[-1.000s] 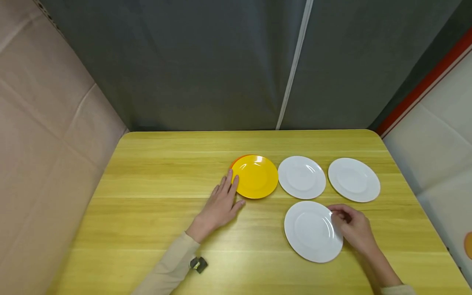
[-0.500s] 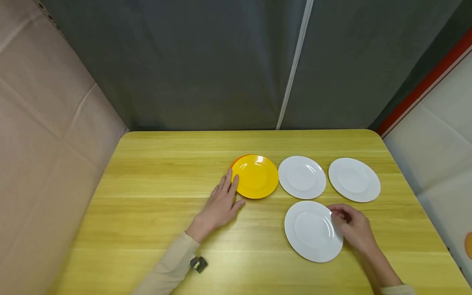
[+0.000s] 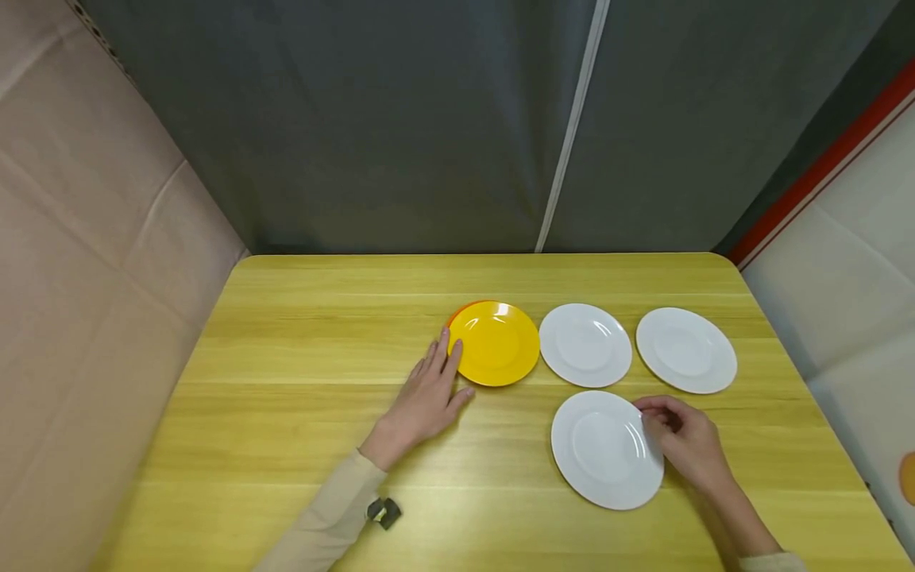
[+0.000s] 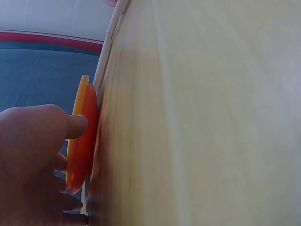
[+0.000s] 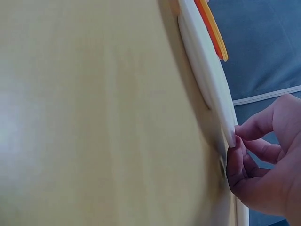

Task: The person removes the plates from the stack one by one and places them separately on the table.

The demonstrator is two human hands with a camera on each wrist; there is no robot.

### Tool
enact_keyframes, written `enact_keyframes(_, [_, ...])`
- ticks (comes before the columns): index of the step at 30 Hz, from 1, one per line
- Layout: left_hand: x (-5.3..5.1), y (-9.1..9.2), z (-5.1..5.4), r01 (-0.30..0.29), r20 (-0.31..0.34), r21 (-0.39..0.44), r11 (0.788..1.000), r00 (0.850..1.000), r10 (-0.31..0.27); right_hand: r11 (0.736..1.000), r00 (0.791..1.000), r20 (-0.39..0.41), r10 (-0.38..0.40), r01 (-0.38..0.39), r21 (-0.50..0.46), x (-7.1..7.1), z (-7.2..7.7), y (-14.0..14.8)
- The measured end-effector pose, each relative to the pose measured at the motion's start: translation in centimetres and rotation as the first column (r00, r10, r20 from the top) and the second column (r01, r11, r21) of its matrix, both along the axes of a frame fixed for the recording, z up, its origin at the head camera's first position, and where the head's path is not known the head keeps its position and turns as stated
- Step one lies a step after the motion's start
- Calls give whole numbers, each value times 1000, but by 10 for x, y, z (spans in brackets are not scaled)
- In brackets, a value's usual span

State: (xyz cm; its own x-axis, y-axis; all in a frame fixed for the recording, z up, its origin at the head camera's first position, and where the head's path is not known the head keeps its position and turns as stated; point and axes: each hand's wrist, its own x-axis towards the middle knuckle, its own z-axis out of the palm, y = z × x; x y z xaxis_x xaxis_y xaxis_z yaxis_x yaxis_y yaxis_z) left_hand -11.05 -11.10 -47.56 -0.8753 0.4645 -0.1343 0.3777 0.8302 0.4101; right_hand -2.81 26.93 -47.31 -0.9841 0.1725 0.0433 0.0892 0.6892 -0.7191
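My left hand (image 3: 422,401) lies with straight fingers against the left rim of a yellow plate (image 3: 500,345). That plate is on top of an orange plate (image 4: 89,136), of which the head view shows only a thin edge. Closer to me, my right hand (image 3: 688,445) pinches the right rim of a white plate (image 3: 604,453). The right wrist view shows the thumb and a fingertip at the rim of this white plate (image 5: 211,70); its underside faces the table.
Two more white plates lie in the back row: one white plate (image 3: 586,345) right beside the yellow one, another white plate (image 3: 686,351) farther right. A grey curtain (image 3: 400,127) hangs behind the wooden table (image 3: 286,429). A small dark object (image 3: 384,512) is at the left sleeve.
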Motion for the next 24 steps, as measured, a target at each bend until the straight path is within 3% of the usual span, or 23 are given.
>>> enact_keyframes(15, [-1, -4, 1, -1, 10, 18, 1000, 1000, 0, 996, 989, -125, 83, -80, 25, -21, 14, -14])
enact_keyframes(24, [-1, -4, 2, 5, 12, 18, 1000, 1000, -5, 991, 985, -114, 133, -133, 6, -32, 17, -26])
